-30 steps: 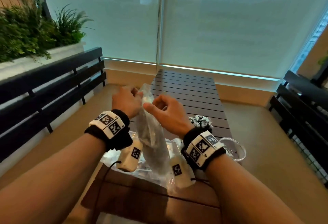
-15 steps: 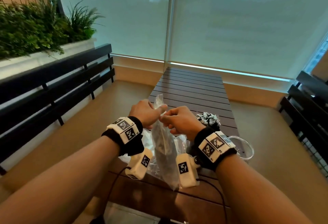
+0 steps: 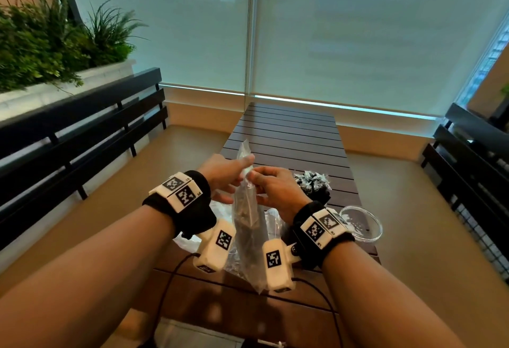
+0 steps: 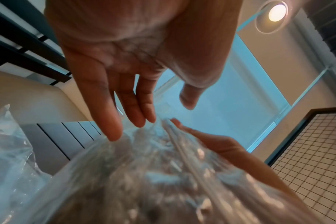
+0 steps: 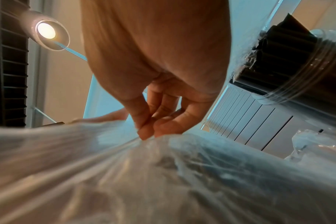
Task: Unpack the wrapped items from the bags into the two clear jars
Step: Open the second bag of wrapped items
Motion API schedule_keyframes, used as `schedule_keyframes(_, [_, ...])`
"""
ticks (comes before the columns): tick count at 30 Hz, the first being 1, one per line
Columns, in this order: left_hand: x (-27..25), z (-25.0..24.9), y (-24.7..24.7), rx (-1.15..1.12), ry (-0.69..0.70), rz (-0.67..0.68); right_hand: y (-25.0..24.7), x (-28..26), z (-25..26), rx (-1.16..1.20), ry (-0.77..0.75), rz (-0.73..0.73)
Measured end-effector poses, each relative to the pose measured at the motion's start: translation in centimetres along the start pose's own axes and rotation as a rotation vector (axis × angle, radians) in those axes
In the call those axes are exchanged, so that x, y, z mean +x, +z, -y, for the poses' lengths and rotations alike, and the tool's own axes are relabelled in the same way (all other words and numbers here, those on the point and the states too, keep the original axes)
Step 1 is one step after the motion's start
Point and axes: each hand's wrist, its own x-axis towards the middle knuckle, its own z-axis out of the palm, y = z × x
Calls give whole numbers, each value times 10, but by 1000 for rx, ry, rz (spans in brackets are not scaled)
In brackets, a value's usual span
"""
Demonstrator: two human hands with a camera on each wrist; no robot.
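I hold a clear plastic bag [image 3: 248, 234] of dark wrapped items upright over the near end of the slatted table [image 3: 289, 133]. My right hand [image 3: 256, 179] pinches the bag's top seam between thumb and fingertips [image 5: 144, 133]. My left hand [image 3: 234, 179] lies against the other side of the seam. Its fingers [image 4: 113, 128] are straight on the bag [image 4: 163, 181] and its thumb stands apart. A clear jar [image 3: 312, 186] heaped with silver-and-black wrapped items stands right of my hands. An empty clear jar [image 3: 360, 223] stands nearer, by my right wrist.
More crumpled clear plastic [image 3: 187, 237] lies on the table under my left wrist. Black slatted benches [image 3: 82, 138] flank the table left and right. A planter with greenery [image 3: 49, 44] sits behind the left bench. The far half of the table is bare slats.
My hands have come together at the bag's top and dropped lower with it. The left fingers have straightened out of their pinch, while the right hand keeps pinching.
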Motion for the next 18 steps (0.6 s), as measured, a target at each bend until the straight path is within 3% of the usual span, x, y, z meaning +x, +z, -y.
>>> schedule_keyframes(13, [7,1,-2,154,41,-72,1,6,-10,81,36,54])
schedule_keyframes(18, [11,4,8,298,142,-54,6,9,-11,1,29,-22])
